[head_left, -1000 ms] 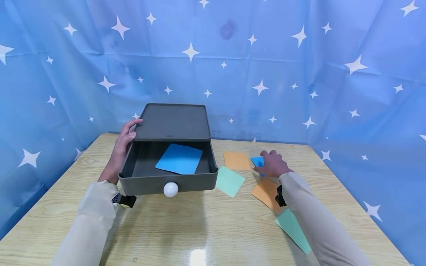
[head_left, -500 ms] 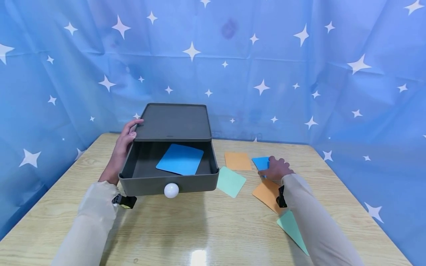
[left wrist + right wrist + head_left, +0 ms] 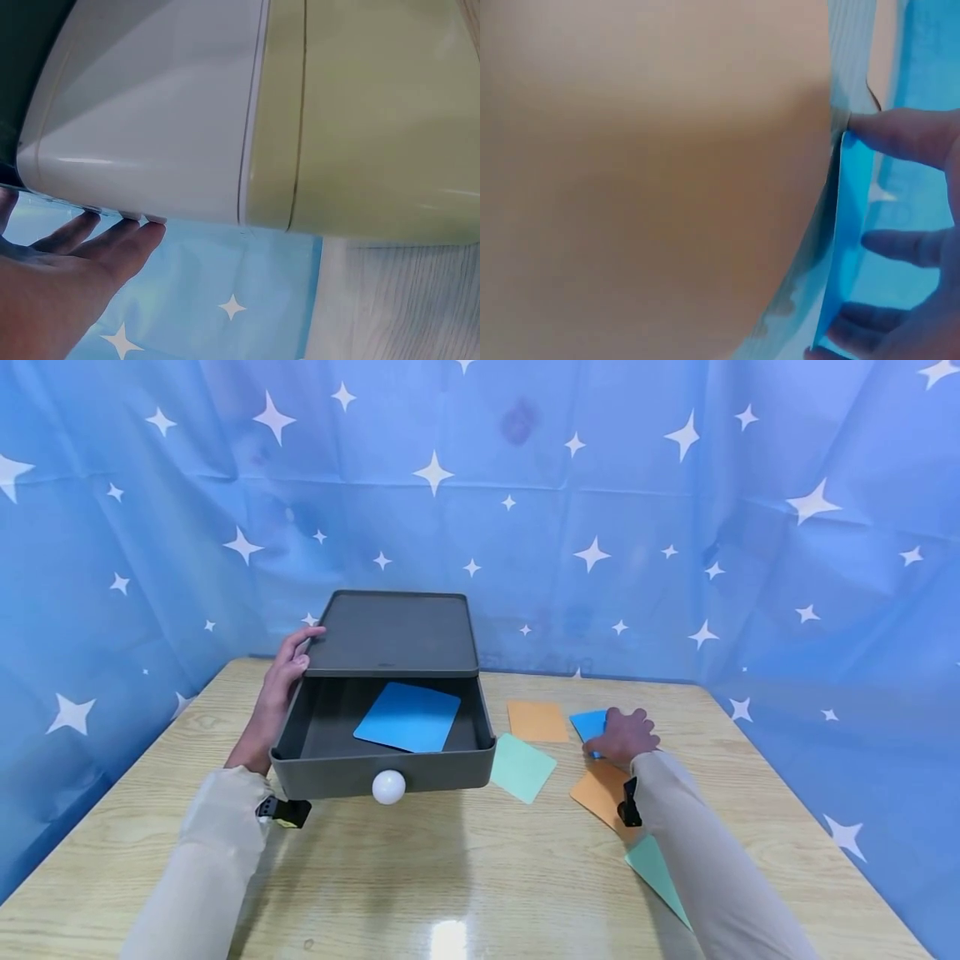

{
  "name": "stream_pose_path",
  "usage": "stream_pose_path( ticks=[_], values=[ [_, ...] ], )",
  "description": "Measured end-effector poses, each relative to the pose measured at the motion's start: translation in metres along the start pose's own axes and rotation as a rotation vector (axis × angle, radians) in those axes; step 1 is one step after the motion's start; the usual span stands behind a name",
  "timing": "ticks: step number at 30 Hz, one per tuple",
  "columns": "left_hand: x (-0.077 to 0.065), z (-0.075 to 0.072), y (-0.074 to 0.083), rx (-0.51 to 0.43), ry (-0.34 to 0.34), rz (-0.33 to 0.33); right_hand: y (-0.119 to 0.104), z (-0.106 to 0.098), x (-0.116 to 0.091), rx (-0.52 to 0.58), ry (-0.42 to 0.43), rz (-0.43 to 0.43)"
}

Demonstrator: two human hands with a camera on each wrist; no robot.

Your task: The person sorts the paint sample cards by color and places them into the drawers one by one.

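A dark grey drawer (image 3: 322,718) with a white round knob (image 3: 388,787) stands pulled out from its box, below a flat grey top (image 3: 393,631). Inside lies a blue card (image 3: 408,718). My left hand (image 3: 281,681) rests against the box's left side; in the left wrist view its straight fingers (image 3: 124,247) touch the lower edge of the pale box wall (image 3: 150,127). Over on the right, my right hand (image 3: 622,737) covers part of another blue card (image 3: 587,722). In the right wrist view, thumb and fingertips grip that card (image 3: 851,217) at opposite edges.
Between the drawer and my right hand lie an orange card (image 3: 537,721) and a green card (image 3: 522,767). A second orange card (image 3: 598,793) and second green card (image 3: 658,877) lie partly under my right forearm. A blue star-patterned curtain (image 3: 525,510) hangs behind the wooden table (image 3: 375,885).
My right hand has shifted slightly right across the blue card, with its fingers drawn in more, and now holds nearly still. The left hand and drawer stay put; the head view drifts slightly.
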State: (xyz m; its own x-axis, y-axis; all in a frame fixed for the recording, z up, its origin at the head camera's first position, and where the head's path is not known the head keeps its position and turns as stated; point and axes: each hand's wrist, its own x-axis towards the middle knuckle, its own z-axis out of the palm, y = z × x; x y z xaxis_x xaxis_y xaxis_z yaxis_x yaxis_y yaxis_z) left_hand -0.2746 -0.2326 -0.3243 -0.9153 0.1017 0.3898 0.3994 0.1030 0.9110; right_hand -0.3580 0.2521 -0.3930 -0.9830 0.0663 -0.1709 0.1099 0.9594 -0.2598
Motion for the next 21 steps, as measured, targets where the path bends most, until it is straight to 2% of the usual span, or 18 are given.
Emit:
stream_pose_path(
  ticks=[10,16,21],
  values=[
    [0.000,-0.001,0.000,0.010,0.000,0.005,-0.002,-0.009,-0.006,-0.051,0.027,-0.115],
    [0.000,-0.001,0.000,0.015,-0.003,-0.008,0.001,-0.015,-0.012,-0.038,0.042,-0.183],
    [0.000,-0.001,0.000,0.020,0.004,0.009,-0.002,-0.022,-0.020,-0.023,0.054,-0.237]
  ],
)
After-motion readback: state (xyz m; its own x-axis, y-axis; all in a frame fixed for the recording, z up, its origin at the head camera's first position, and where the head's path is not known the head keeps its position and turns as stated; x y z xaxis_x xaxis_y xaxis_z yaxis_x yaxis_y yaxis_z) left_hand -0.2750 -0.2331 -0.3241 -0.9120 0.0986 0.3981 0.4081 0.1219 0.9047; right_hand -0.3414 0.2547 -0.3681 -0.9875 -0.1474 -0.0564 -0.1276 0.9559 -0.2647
